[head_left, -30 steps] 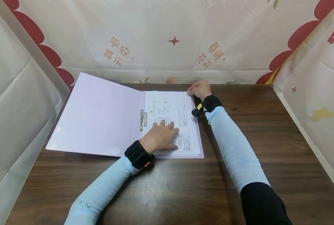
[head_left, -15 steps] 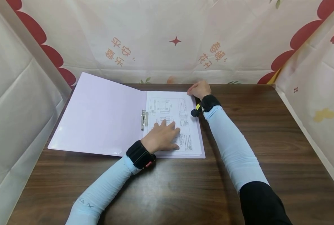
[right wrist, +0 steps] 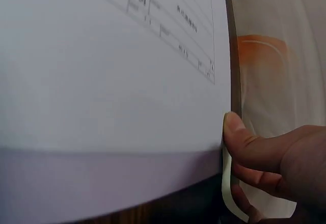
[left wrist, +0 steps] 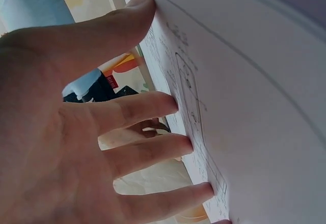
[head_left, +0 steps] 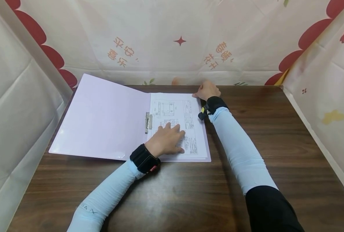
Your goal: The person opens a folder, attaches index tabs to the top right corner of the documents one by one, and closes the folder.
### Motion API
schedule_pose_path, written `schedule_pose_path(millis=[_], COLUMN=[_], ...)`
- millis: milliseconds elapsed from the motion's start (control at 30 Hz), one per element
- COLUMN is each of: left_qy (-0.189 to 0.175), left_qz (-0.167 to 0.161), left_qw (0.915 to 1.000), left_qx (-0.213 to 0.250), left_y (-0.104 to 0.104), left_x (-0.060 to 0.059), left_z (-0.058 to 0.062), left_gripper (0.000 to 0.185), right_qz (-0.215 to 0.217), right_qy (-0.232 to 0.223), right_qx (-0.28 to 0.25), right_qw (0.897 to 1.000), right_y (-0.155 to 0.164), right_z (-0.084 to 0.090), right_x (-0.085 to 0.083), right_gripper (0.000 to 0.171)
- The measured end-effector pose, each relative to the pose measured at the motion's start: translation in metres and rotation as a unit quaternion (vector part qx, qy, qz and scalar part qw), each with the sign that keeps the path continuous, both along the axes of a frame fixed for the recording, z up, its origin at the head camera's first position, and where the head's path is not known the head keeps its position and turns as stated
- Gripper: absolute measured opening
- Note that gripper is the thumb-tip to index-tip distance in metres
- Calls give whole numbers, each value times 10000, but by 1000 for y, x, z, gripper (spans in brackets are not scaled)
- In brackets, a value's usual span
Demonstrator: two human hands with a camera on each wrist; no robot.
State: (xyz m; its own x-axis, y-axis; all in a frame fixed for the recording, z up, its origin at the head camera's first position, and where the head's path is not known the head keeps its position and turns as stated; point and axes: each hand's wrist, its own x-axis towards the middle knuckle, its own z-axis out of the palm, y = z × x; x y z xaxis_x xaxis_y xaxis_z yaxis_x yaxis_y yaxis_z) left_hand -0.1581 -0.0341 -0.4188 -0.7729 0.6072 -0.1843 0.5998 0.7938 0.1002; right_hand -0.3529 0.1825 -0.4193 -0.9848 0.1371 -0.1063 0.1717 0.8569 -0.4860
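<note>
The left hand [head_left: 166,141] lies flat with fingers spread and straight on the near part of the printed sheet [head_left: 176,124]. The sheet rests on the right half of the open lilac folder [head_left: 102,119] on the table [head_left: 189,193]. At the sheet's far right corner, the right hand [head_left: 208,91] pinches the paper edge.

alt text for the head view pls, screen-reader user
A person's left hand presses flat on a printed drawing sheet in an open lilac folder, while the right hand grips the sheet's far right corner. The folder lies on a dark wooden table.
</note>
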Motion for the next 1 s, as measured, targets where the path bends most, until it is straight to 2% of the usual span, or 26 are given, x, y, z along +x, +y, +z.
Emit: schedule_pose_path(millis=[367, 567, 867, 1000], left_qy=[-20, -3, 16, 76], left_qz=[-7, -29, -4, -17], left_qw=[10000, 10000, 9999, 9998], left_qx=[33, 82, 136, 198], left_y=[-1, 0, 0, 2], left_x=[0, 0, 4, 4], left_z=[0, 1, 0, 0], left_gripper=[68, 66, 66, 66], right_qz=[106, 172, 755, 764], right_qy=[-139, -112, 358, 382], right_qx=[-538, -769, -440, -343], right_qw=[9984, 9968, 9955, 9958], right_y=[14, 18, 27, 25], right_z=[-11, -11, -5, -3], right_x=[-8, -2, 12, 11], right_gripper=[30, 23, 28, 30])
